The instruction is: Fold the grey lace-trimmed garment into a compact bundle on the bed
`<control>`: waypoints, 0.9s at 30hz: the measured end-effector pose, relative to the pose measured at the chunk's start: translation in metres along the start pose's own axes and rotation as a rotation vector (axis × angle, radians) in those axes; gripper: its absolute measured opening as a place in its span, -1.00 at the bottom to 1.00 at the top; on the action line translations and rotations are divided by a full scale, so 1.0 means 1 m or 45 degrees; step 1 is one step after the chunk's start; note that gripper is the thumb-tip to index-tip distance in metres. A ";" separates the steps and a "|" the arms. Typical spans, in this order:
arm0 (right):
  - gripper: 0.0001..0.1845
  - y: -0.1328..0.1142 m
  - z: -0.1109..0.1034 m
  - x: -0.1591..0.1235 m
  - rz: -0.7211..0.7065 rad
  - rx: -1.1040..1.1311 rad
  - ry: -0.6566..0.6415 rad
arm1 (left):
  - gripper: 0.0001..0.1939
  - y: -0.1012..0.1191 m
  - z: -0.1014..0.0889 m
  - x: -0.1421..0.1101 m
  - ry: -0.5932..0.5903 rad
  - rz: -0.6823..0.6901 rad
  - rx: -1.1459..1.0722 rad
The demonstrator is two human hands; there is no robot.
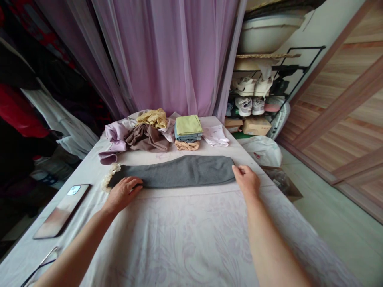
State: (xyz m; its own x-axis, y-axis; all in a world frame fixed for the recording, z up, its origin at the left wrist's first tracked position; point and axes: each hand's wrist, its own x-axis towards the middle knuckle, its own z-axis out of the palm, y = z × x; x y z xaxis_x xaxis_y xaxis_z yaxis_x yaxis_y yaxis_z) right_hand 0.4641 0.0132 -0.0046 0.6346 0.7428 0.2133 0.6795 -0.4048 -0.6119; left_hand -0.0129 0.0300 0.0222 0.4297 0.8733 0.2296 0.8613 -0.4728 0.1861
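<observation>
A long dark grey garment (179, 171), apparently trousers folded lengthwise, lies across the table with cream lace trim (110, 177) at its left end. My left hand (125, 191) rests on the lower edge near that lace, its fingers stretched out and lying flat on the cloth. At the opposite end my right hand (247, 179) pinches the garment's corner between thumb and fingers. Just beyond the garment stands a stack of folded clothes with a green piece (189, 125) on top. A folded white cloth (216, 136) is beside the stack.
Crumpled clothes, including a brown one (146, 138) and a yellow one (152, 118), are heaped at the back left. A phone (62, 212) lies near the table's left edge. A purple curtain (161, 56) hangs behind; a shoe rack (287, 73) stands back right.
</observation>
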 end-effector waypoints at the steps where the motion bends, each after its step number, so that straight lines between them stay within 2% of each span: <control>1: -0.62 -0.001 -0.001 0.000 -0.006 0.048 -0.001 | -0.61 -0.001 0.000 0.000 0.000 -0.005 -0.007; 7: -0.64 -0.005 -0.007 -0.002 -0.115 0.218 0.125 | -0.54 0.000 -0.002 0.001 0.079 -0.057 0.043; 12: -0.71 0.002 -0.002 -0.006 -0.077 0.140 0.016 | -0.56 0.000 0.002 0.001 0.040 -0.026 0.019; 16: -0.70 0.012 0.003 -0.003 -0.124 0.098 0.035 | -0.56 0.001 0.003 -0.002 0.032 -0.033 0.005; 19: -0.68 0.008 0.003 -0.003 -0.298 0.065 0.175 | -0.51 0.006 0.000 -0.003 0.040 -0.076 0.003; 22: -0.66 -0.013 0.003 -0.010 -0.595 0.020 0.273 | -0.45 0.016 0.001 0.006 0.057 -0.096 0.013; 25: -0.62 -0.045 0.008 -0.023 -0.847 -0.080 0.163 | -0.45 0.029 0.009 0.025 0.016 -0.085 0.054; 27: -0.57 -0.061 0.015 -0.030 -0.909 -0.200 0.037 | -0.47 0.037 0.018 0.038 -0.048 -0.158 0.122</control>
State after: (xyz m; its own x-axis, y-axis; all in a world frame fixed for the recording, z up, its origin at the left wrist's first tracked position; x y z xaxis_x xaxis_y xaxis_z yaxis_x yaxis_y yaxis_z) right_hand 0.3979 0.0236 0.0145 0.0256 0.8408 0.5407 0.9747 0.0991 -0.2002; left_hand 0.0405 0.0479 0.0206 0.3271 0.9288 0.1742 0.9295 -0.3494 0.1181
